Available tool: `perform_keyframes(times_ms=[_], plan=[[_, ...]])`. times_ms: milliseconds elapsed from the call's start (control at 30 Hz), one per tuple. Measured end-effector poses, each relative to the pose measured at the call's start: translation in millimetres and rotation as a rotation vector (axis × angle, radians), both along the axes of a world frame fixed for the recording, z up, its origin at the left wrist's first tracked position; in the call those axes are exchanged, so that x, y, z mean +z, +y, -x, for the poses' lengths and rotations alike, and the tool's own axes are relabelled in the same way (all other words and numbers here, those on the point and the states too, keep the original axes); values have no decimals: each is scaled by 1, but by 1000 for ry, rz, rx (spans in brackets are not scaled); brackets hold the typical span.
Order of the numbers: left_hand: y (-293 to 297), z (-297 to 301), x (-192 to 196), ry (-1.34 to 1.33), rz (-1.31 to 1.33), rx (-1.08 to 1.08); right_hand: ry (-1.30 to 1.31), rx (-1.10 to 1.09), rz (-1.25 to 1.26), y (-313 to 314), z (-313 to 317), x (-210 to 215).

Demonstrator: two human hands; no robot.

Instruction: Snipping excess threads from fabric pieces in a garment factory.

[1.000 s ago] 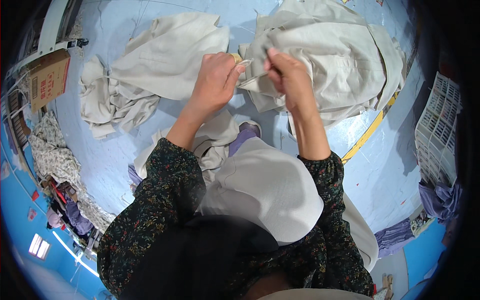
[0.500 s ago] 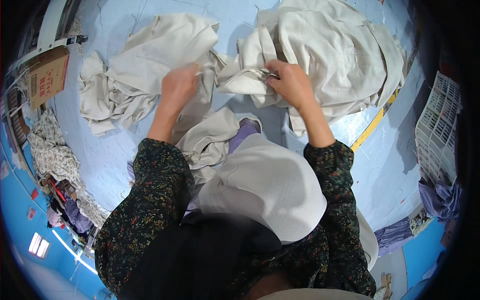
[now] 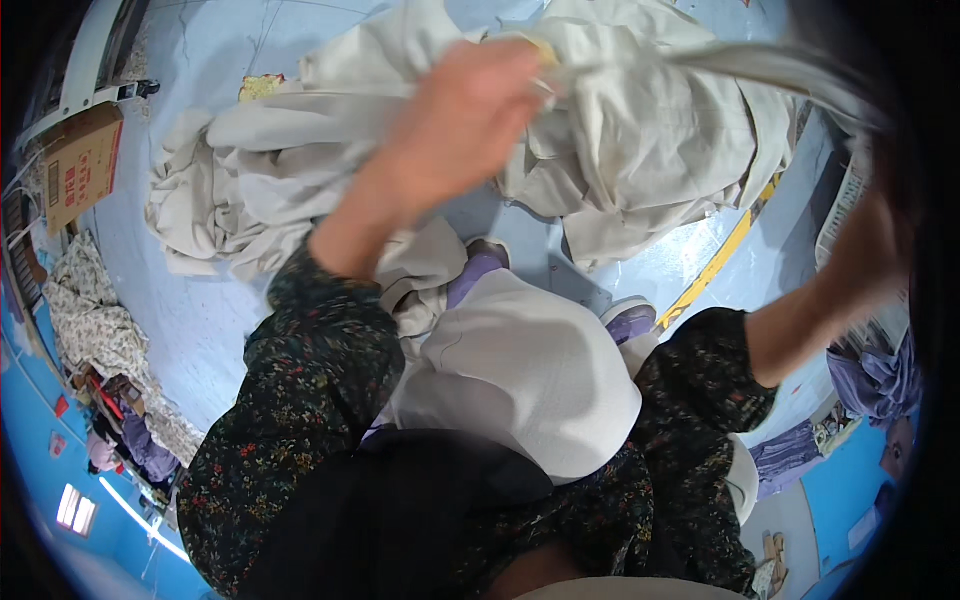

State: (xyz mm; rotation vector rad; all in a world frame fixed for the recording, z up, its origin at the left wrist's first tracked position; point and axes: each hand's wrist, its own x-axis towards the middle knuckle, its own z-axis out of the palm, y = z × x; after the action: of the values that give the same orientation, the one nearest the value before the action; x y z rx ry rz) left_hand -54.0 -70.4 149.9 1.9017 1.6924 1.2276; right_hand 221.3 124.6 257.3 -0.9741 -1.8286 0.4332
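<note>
A cream cloth strip [image 3: 760, 62] stretches in the air between my two hands, smeared by motion. My left hand [image 3: 460, 120] is closed with its fingertips on the strip's left end, above the gap between two cloth heaps. Far out to the right, my right hand [image 3: 875, 245] is at the strip's other end; its fingers fall into the dark rim of the picture. Below lie a crumpled cream cloth heap [image 3: 270, 140] on the left and a larger cream cloth heap [image 3: 660, 170] on the right. Another cream cloth covers my lap [image 3: 520, 370].
A cardboard box [image 3: 80, 165] and patterned fabric [image 3: 95, 310] line the left side. Purple cloth [image 3: 875, 380] hangs by a white basket [image 3: 850, 205] at the right. Yellow floor tape [image 3: 712, 268] runs beside the right heap. A small yellow piece [image 3: 262, 87] lies behind the left heap.
My right hand has swung far right, drawing the cloth strip out. My left hand has moved right and away from me, over the gap. The left heap now lies differently folded.
</note>
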Motion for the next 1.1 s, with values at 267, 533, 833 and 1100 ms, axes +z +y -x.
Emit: perform_keyframes(times_ms=[267,533,833,1100], plan=[[-7,-47,-82,-73,331,15,-165,160,1257,-95,42,-158],[-13,-51,-81,-44,335,6,-20,274,1451,-96,70,-174],[-14,-51,-79,-24,336,2,46,311,1543,-91,65,-181],[-23,-56,-78,-72,193,95,403,342,1555,-108,78,-184]])
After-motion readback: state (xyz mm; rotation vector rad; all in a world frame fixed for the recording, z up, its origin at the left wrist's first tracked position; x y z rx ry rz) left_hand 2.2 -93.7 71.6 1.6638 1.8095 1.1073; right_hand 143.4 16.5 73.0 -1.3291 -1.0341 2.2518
